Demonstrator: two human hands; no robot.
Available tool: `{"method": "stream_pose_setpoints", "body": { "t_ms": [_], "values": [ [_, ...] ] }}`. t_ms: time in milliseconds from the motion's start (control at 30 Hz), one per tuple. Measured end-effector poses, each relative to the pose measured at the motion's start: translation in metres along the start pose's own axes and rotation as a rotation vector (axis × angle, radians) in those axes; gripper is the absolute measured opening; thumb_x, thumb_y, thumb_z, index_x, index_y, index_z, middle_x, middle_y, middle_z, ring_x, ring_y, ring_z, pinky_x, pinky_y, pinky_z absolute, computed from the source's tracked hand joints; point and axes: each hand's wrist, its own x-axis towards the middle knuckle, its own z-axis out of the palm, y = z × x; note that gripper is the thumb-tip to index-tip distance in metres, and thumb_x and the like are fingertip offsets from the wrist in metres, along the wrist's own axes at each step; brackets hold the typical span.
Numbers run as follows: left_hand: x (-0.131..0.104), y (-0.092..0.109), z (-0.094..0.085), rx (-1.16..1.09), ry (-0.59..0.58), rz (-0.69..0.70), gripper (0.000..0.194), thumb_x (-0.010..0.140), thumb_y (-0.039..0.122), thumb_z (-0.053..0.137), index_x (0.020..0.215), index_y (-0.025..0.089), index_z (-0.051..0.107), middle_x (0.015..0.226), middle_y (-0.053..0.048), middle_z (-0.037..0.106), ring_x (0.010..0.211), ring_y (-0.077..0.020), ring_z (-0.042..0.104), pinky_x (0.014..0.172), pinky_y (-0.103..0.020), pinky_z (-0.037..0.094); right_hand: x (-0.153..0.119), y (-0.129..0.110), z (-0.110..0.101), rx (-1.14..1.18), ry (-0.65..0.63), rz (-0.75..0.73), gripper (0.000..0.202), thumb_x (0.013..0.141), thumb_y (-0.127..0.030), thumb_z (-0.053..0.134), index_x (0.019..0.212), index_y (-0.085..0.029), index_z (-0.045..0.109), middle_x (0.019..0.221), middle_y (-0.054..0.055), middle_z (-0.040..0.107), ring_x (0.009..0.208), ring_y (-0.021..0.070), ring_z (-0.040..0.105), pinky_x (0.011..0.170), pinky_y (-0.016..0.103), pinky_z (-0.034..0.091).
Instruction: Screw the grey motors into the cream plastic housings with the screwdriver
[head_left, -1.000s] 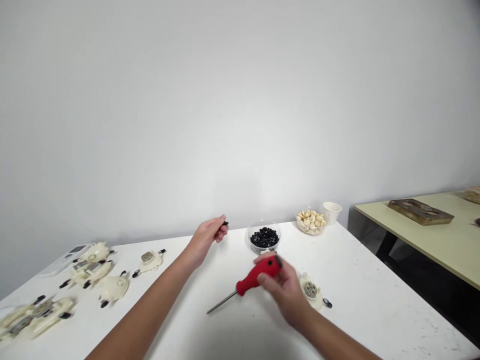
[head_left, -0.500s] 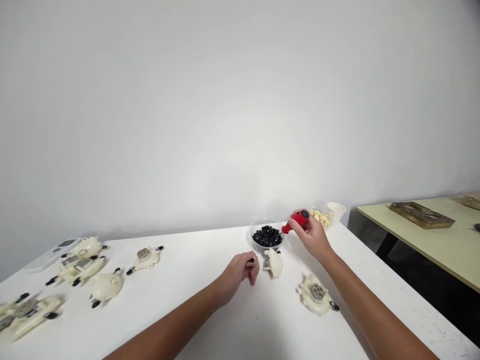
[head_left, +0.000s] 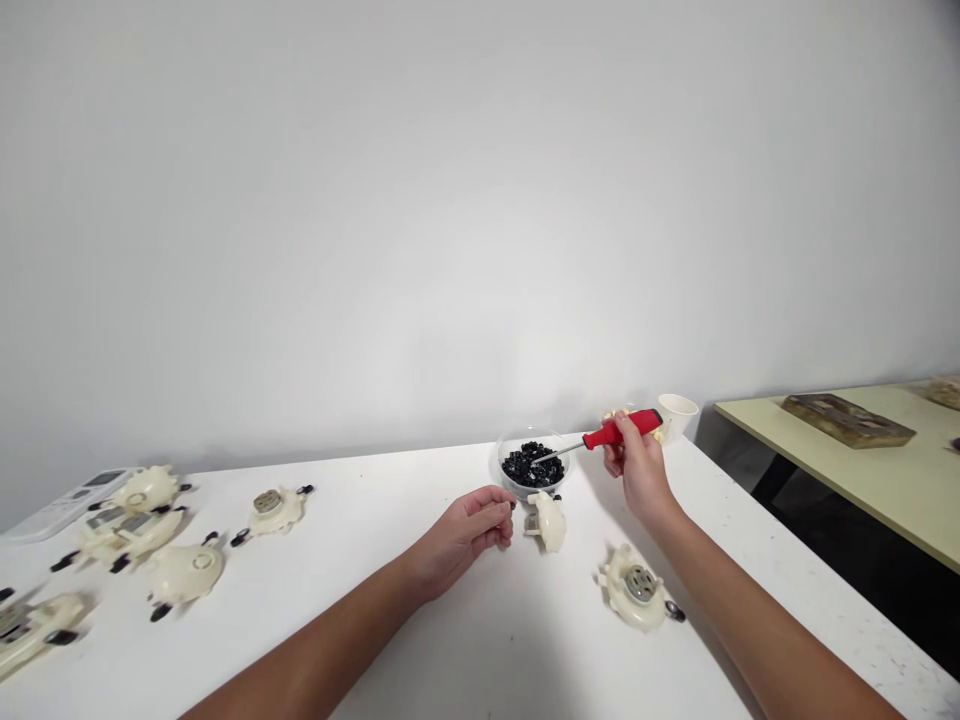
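My right hand (head_left: 637,465) is closed round the red handle of a screwdriver (head_left: 619,430). Its metal shaft points left, the tip among small black parts (head_left: 529,468) in a clear round bowl (head_left: 499,455). My left hand (head_left: 469,530) is pinched closed, with a small black part (head_left: 512,505) just showing at the fingertips. Close to its right stands a cream plastic piece (head_left: 553,522) with a black tip. Another cream plastic piece (head_left: 636,590), with a grey perforated disc and one black end, lies nearer me on the right.
Several cream pieces (head_left: 187,572) with black ends lie on the left of the white table (head_left: 360,600). A white device with a screen (head_left: 64,505) is behind them. Back right stands a white cup (head_left: 679,412). A side table (head_left: 750,412) holds a brown block (head_left: 847,420).
The screwdriver has tilted flatter, its handle moving right with my right hand, so more shaft shows. My left hand has turned slightly, back and thumb now facing up. The view has shifted a little.
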Motion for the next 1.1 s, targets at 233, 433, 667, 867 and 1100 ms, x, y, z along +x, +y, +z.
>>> {"method": "stream_pose_setpoints", "body": {
  "t_ms": [233,433,667,867,1100],
  "values": [
    [-0.001,0.001,0.000,-0.017,-0.030,-0.017,0.029,0.086,0.033,0.082,0.107,0.017,0.068,0.088,-0.005,0.070,0.081,-0.0156,0.059,0.084,-0.031,0.044,-0.004,-0.013,0.001,0.165,0.015,0.040,0.035,0.093,-0.053,0.070,0.082,-0.020,0.063,0.050,-0.005,0.046,0.043,0.0088,0.036,0.039,0.021,0.025],
    [0.002,-0.005,-0.002,-0.023,-0.031,-0.003,0.035,0.093,0.039,0.075,0.118,0.015,0.072,0.106,-0.012,0.072,0.094,-0.0201,0.064,0.086,-0.033,0.046,-0.014,-0.018,0.006,0.305,-0.073,0.168,0.037,0.095,-0.054,0.065,0.080,-0.019,0.064,0.047,-0.005,0.045,0.037,0.0073,0.033,0.039,0.022,0.027],
    [0.002,-0.006,-0.002,-0.032,-0.055,0.002,0.028,0.093,0.035,0.075,0.113,0.016,0.072,0.105,-0.012,0.074,0.094,-0.0199,0.065,0.086,-0.033,0.046,-0.021,-0.016,0.010,0.341,-0.156,0.256,0.036,0.095,-0.051,0.065,0.080,-0.018,0.067,0.046,-0.005,0.044,0.037,0.0072,0.033,0.039,0.022,0.029],
    [0.002,-0.006,0.000,-0.010,-0.059,-0.001,0.028,0.095,0.036,0.072,0.111,0.014,0.074,0.105,-0.013,0.073,0.095,-0.0208,0.065,0.086,-0.034,0.047,-0.023,-0.012,0.009,0.366,-0.205,0.283,0.035,0.096,-0.050,0.063,0.083,-0.018,0.069,0.046,-0.005,0.045,0.035,0.0079,0.033,0.039,0.023,0.027],
    [0.001,-0.006,0.000,-0.008,-0.053,0.015,0.024,0.093,0.034,0.074,0.108,0.016,0.075,0.102,-0.010,0.069,0.092,-0.0193,0.062,0.085,-0.034,0.046,-0.021,-0.013,0.007,0.434,-0.237,0.300,0.034,0.097,-0.046,0.059,0.082,-0.019,0.071,0.044,-0.005,0.042,0.033,0.0083,0.034,0.038,0.024,0.028]
  ]
}}
